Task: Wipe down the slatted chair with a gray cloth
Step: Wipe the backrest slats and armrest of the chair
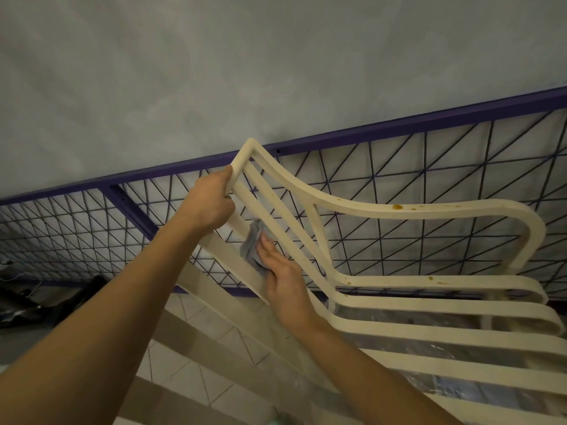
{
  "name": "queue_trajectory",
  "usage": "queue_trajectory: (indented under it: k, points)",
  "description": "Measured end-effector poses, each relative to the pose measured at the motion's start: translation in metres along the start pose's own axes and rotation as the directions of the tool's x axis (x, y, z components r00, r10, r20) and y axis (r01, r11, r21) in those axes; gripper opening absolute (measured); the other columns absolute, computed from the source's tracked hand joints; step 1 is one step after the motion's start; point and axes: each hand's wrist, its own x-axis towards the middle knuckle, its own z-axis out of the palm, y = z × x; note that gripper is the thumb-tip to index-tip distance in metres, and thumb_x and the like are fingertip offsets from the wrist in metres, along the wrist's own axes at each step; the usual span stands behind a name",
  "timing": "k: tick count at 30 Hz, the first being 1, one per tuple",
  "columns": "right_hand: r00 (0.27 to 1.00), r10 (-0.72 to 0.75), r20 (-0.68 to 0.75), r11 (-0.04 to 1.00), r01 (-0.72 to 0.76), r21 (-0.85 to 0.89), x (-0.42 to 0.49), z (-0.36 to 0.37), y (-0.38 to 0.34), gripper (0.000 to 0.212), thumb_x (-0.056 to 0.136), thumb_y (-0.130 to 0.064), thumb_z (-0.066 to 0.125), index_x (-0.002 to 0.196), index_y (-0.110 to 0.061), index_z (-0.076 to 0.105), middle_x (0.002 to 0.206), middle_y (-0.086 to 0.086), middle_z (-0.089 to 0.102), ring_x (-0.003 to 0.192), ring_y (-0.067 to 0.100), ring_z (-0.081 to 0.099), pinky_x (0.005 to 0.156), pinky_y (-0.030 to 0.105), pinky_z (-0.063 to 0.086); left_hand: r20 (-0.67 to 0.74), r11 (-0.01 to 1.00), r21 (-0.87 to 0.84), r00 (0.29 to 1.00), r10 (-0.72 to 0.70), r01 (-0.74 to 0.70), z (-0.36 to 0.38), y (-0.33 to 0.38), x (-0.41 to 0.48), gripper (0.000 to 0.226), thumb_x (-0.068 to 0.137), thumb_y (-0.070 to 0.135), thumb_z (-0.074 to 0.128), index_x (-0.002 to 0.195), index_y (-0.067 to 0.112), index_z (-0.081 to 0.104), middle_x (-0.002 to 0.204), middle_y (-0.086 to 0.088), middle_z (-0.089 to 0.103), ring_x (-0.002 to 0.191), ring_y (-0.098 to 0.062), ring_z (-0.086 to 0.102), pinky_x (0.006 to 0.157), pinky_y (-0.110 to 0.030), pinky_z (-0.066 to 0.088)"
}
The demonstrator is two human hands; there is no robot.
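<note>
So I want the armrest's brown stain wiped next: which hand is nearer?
Right. The right hand presses the gray cloth on a back slat, down-left of the stain; the left hand grips the chair by its top, farther left.

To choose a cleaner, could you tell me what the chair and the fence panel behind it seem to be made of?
Chair: probably moulded plastic, cream and matte, judging by its seamless curved slats. Fence panel: likely painted metal, a purple frame holding thin dark wire mesh.

One head-worn camera looks forward and down, tilted, from close above the slatted chair point(368, 209).
</note>
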Motion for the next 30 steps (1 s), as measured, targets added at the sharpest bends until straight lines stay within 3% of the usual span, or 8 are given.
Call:
queue_trajectory:
  k: [3, 6, 9, 11, 14, 18, 21, 30]
  points:
    - [0.994, 0.104, 0.02, 0.993, -0.103, -0.064, -0.01, -0.009, 0.013, 0.059, 0.09, 0.013, 0.048, 0.143, -0.014, 0.041, 0.149, -0.003, 0.038, 0.14, 0.004, 0.031, 0.116, 0.029, 0.028, -0.001, 1.0, -0.016, 1.0, -0.002, 0.002, 0.0, 0.001, -0.001, 0.059, 0.094, 0.003, 0.05, 0.148, 0.014, 0.03, 0.132, -0.016, 0.049, 0.113, -0.031, 0.053, 0.09, -0.037, 0.044]
    - [0.952, 0.265, 0.151, 0.936, -0.217, -0.278, 0.0, -0.021, 0.0, 0.051, 0.09, 0.006, 0.047, 0.14, -0.008, 0.047, 0.144, 0.006, 0.046, 0.135, 0.02, 0.04, 0.114, 0.035, 0.033, -0.002, 1.0, -0.014, 1.0, -0.005, 0.005, 0.001, 0.0, -0.001, 0.06, 0.094, 0.003, 0.049, 0.149, 0.015, 0.029, 0.13, -0.016, 0.05, 0.11, -0.03, 0.054, 0.089, -0.038, 0.046]
    - [0.933, 0.324, 0.155, 0.894, -0.249, -0.372, 0.03, -0.027, -0.035, 0.018, 0.094, -0.01, 0.053, 0.105, -0.003, 0.066, 0.096, 0.009, 0.062, 0.099, 0.027, 0.064, 0.088, 0.036, 0.053, -0.009, 1.0, -0.02, 1.0, -0.01, 0.01, 0.001, 0.001, -0.002, 0.06, 0.094, 0.003, 0.049, 0.149, 0.016, 0.029, 0.13, -0.016, 0.05, 0.111, -0.03, 0.054, 0.089, -0.038, 0.045]
    - [0.966, 0.223, 0.133, 0.929, -0.169, -0.328, 0.045, -0.024, -0.06, 0.017, 0.096, -0.018, 0.054, 0.091, -0.007, 0.066, 0.084, 0.006, 0.061, 0.084, 0.024, 0.065, 0.077, 0.036, 0.056, -0.013, 1.0, -0.009, 1.0, -0.003, 0.003, 0.001, 0.003, -0.002, 0.059, 0.094, 0.002, 0.048, 0.148, 0.014, 0.03, 0.129, -0.016, 0.051, 0.111, -0.03, 0.054, 0.088, -0.036, 0.044]
    - [0.991, 0.084, 0.105, 0.958, -0.052, -0.281, 0.059, -0.013, -0.083, 0.012, 0.093, -0.009, 0.056, 0.098, -0.006, 0.066, 0.096, 0.01, 0.064, 0.087, 0.025, 0.063, 0.077, 0.038, 0.055, -0.011, 1.0, -0.013, 1.0, 0.003, -0.003, -0.001, 0.004, -0.002, 0.057, 0.092, 0.001, 0.05, 0.146, 0.011, 0.033, 0.129, -0.018, 0.052, 0.106, -0.028, 0.053, 0.085, -0.033, 0.041]
    - [0.999, -0.04, 0.025, 0.994, 0.042, -0.1, 0.053, 0.002, -0.062, 0.043, 0.088, 0.008, 0.052, 0.126, -0.01, 0.061, 0.127, 0.005, 0.062, 0.115, 0.02, 0.059, 0.101, 0.032, 0.048, -0.004, 0.999, -0.033, 1.0, 0.006, -0.007, -0.002, 0.002, 0.0, 0.061, 0.091, 0.003, 0.05, 0.149, 0.013, 0.03, 0.133, -0.017, 0.05, 0.113, -0.03, 0.054, 0.09, -0.035, 0.043]
    - [0.993, -0.109, -0.043, 0.994, 0.108, -0.016, 0.031, 0.005, -0.035, 0.056, 0.086, 0.016, 0.047, 0.137, -0.008, 0.049, 0.147, 0.001, 0.045, 0.136, 0.008, 0.039, 0.114, 0.023, 0.031, -0.005, 0.999, -0.042, 1.0, 0.008, -0.009, -0.001, -0.001, 0.0, 0.062, 0.092, 0.002, 0.05, 0.149, 0.013, 0.029, 0.133, -0.017, 0.05, 0.111, -0.029, 0.054, 0.088, -0.035, 0.043]
    - [0.999, -0.001, -0.038, 0.999, 0.002, 0.04, -0.015, -0.003, 0.029, 0.059, 0.089, 0.012, 0.052, 0.141, -0.014, 0.044, 0.149, -0.004, 0.041, 0.139, 0.003, 0.033, 0.115, 0.028, 0.03, -0.007, 1.0, -0.026, 1.0, 0.007, -0.007, 0.002, -0.004, 0.0, 0.06, 0.096, 0.006, 0.048, 0.151, 0.017, 0.026, 0.133, -0.016, 0.048, 0.108, -0.028, 0.053, 0.091, -0.037, 0.044]
